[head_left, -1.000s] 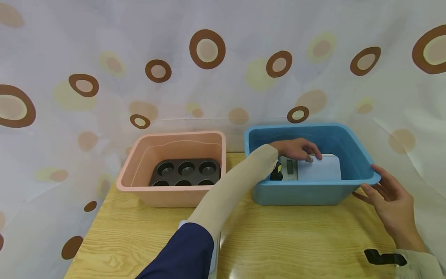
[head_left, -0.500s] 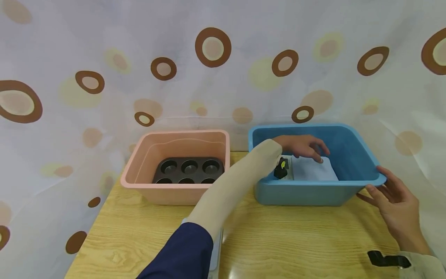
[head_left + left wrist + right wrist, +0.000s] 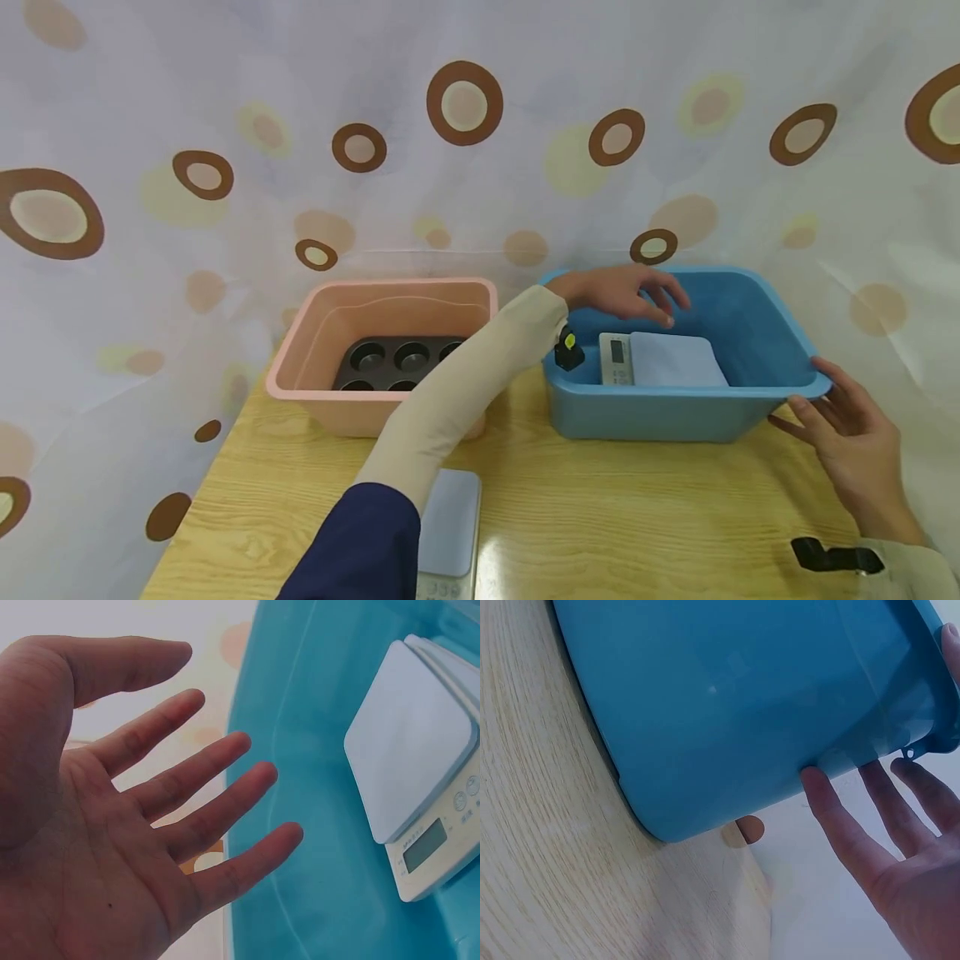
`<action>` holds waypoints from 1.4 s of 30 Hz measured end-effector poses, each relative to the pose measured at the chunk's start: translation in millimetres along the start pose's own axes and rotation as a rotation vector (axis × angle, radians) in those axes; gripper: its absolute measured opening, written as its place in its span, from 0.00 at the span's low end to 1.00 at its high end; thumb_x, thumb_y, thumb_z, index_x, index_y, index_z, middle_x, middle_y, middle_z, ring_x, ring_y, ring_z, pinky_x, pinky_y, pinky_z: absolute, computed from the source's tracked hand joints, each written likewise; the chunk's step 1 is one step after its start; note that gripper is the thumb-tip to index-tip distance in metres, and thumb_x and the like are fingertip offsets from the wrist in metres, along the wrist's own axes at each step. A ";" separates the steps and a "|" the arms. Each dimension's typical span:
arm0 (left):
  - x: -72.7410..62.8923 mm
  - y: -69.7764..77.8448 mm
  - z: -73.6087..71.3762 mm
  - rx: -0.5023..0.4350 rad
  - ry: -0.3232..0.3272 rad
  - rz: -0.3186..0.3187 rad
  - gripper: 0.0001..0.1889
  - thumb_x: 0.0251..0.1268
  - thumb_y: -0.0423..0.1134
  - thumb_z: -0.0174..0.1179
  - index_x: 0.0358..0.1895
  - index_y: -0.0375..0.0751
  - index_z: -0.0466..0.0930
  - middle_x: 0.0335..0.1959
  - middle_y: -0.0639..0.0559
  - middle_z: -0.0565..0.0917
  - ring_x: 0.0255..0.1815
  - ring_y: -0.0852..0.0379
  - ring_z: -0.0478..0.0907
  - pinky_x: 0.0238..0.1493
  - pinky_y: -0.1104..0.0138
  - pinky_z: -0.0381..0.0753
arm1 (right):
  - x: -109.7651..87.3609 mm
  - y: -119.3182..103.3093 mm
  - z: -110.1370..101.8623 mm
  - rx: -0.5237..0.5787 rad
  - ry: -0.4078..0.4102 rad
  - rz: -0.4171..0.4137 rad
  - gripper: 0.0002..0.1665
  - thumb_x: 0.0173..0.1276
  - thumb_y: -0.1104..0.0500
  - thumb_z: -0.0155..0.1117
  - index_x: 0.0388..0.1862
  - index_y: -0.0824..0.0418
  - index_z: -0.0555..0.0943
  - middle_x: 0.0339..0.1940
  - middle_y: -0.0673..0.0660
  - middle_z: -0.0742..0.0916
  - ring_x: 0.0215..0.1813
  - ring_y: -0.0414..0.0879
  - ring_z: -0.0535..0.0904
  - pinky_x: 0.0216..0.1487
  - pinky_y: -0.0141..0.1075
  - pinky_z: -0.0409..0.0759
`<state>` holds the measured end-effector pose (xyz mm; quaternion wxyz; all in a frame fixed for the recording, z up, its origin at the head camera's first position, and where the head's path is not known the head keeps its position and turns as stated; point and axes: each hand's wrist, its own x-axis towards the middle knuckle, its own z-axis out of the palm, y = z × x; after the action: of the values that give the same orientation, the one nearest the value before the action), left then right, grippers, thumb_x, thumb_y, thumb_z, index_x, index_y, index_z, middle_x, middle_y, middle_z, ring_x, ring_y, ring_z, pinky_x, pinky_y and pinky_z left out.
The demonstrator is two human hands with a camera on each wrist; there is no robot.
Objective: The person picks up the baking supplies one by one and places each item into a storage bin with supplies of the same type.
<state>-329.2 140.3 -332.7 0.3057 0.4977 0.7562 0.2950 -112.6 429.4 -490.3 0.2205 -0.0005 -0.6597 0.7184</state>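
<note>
A white kitchen scale [image 3: 675,360] with a small dark display lies in the front part of the blue plastic tub [image 3: 637,412]. Over the tub's left side hovers my left hand [image 3: 618,292], apart from the scale. Its fingers spread loosely and its palm is bare in the left wrist view, where the scale [image 3: 412,742] shows to the right. My right hand [image 3: 855,442] holds the tub's front right corner. In the right wrist view, that hand [image 3: 900,847] has several fingertips against the tub's outer wall [image 3: 727,720] and another at the rim.
To the left stands a pink tub [image 3: 337,412] with a dark muffin tin [image 3: 386,360] inside. A second kitchen scale [image 3: 450,533] lies on the wooden table [image 3: 637,517] near the front, partly behind my left sleeve. A patterned curtain [image 3: 525,167] hangs close behind the tubs.
My left hand has risen off the scale in the blue tub and moved back left. That scale has shifted slightly left. My right hand keeps its place at the tub's corner.
</note>
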 end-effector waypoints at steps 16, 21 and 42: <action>-38.9 14.8 -1.0 0.019 0.090 0.169 0.21 0.84 0.35 0.58 0.73 0.34 0.78 0.71 0.43 0.83 0.65 0.58 0.83 0.67 0.76 0.80 | 1.2 -1.0 0.7 -0.029 -0.010 -0.055 0.40 0.77 0.79 0.60 0.85 0.62 0.69 0.66 0.44 0.85 0.62 0.33 0.84 0.42 0.26 0.90; -55.6 12.8 -5.3 0.013 0.122 0.183 0.21 0.84 0.35 0.59 0.73 0.34 0.77 0.72 0.42 0.82 0.66 0.57 0.83 0.68 0.75 0.81 | 2.1 1.5 -0.5 -0.020 -0.015 -0.056 0.39 0.77 0.79 0.59 0.85 0.62 0.69 0.66 0.45 0.84 0.63 0.34 0.83 0.43 0.26 0.90; -144.7 5.0 2.4 0.003 0.294 0.149 0.18 0.85 0.36 0.58 0.71 0.39 0.80 0.63 0.46 0.87 0.59 0.58 0.85 0.66 0.69 0.84 | 1.3 8.5 1.1 -0.110 -0.043 -0.084 0.38 0.81 0.76 0.55 0.87 0.64 0.64 0.80 0.51 0.76 0.75 0.38 0.75 0.47 0.21 0.87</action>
<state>-278.6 7.2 -306.1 0.1682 0.5041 0.7543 0.3855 -116.8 428.5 -497.8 0.2359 0.0305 -0.7020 0.6712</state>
